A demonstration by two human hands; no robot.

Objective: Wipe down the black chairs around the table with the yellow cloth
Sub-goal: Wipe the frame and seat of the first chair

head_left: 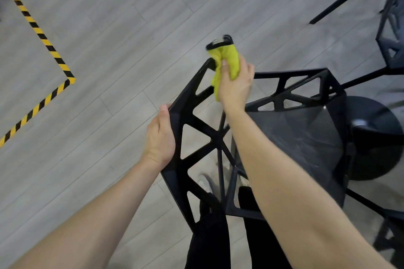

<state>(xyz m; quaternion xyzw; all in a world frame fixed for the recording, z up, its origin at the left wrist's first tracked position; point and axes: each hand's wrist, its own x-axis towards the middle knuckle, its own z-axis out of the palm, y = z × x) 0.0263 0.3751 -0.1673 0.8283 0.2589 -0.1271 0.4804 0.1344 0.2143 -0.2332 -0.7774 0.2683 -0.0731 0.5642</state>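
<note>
A black chair (218, 137) with an open geometric lattice back and a dark seat stands in front of me. My left hand (160, 135) grips the left edge of its backrest. My right hand (236, 85) holds the bunched yellow cloth (227, 61) against the chair frame's upper corner. A small black-rimmed object (219, 42) shows just above the cloth, blurred, and I cannot tell what it is.
A second black chair (391, 35) stands at the top right. A round black table base (376, 137) sits right of the seat. Yellow-and-black hazard tape (43, 37) marks the grey wood floor at left. My legs in black trousers (209, 236) are behind the chair.
</note>
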